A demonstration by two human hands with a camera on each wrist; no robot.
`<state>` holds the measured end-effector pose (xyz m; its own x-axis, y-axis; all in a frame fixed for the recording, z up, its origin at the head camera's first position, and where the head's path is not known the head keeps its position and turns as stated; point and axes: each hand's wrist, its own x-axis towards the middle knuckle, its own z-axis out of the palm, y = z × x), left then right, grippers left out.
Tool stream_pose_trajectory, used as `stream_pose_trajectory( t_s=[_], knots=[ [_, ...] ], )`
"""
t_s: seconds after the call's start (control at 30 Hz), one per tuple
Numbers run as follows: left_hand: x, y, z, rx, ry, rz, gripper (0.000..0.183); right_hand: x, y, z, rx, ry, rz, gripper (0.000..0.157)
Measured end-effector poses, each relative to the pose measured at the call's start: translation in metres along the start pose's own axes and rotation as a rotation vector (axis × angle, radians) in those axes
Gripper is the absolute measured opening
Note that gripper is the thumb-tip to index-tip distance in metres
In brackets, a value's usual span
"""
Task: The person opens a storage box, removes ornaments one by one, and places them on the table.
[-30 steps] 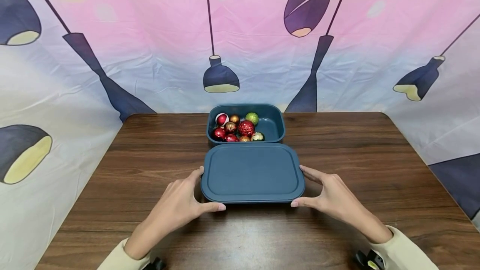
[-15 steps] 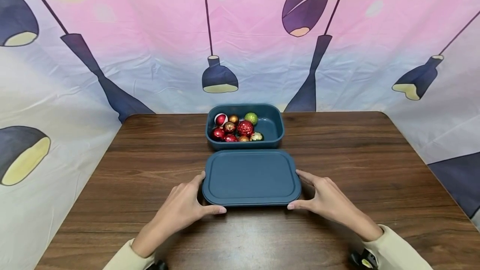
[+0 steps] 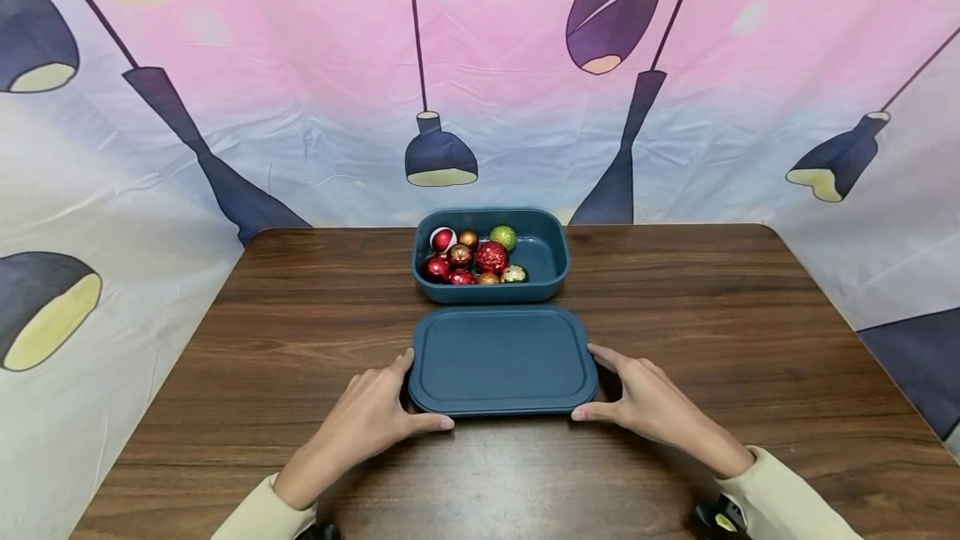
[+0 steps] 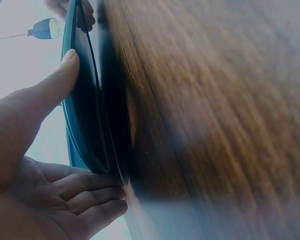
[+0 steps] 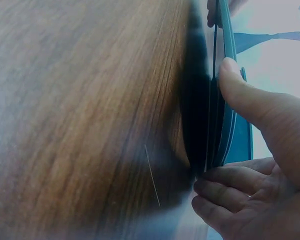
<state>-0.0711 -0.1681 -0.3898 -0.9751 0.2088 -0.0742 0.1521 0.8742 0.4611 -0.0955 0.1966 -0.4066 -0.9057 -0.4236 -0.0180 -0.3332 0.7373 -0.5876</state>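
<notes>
In the head view a flat blue rectangular lid (image 3: 504, 359) with rounded corners lies level, close over the tabletop, in front of an open blue box. My left hand (image 3: 367, 407) grips its near left corner, thumb along the front rim and fingers at the side. My right hand (image 3: 648, 402) holds the near right corner the same way. From the left wrist view, the thumb (image 4: 67, 70) presses the lid's edge while the fingers (image 4: 90, 200) reach down by the table. The right wrist view shows the matching thumb (image 5: 235, 82) on the rim.
Just behind the lid stands the blue box (image 3: 491, 293), with several red, gold and green bauble ornaments (image 3: 491, 257) gathered mostly in its left part. Both rest on a brown wooden table (image 3: 300, 298). A printed cloth backdrop (image 3: 337, 148) hangs along the table's far edge.
Both hands have drawn the lid toward the person and lower, so a strip of table now shows between it and the box. The box and ornaments stay put.
</notes>
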Motion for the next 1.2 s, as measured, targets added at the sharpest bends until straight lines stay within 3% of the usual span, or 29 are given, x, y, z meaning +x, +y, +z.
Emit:
stream_pose_trajectory(
  t_s=[0.2,0.6,0.9,1.2],
  knots=[
    [0.001,0.000,0.002,0.017,-0.023,-0.006,0.116,0.001,-0.001,0.001,0.012,-0.024,0.028,0.101],
    [0.002,0.004,0.003,0.101,-0.032,0.013,0.111,0.004,-0.004,0.005,-0.081,-0.022,0.038,0.102],
    [0.003,0.011,0.006,0.161,-0.034,0.019,0.096,0.003,-0.005,0.008,-0.125,0.026,-0.002,0.101],
    [0.001,0.014,0.006,0.146,-0.068,0.002,0.099,0.001,-0.006,0.009,-0.132,0.045,-0.041,0.095]
  ],
)
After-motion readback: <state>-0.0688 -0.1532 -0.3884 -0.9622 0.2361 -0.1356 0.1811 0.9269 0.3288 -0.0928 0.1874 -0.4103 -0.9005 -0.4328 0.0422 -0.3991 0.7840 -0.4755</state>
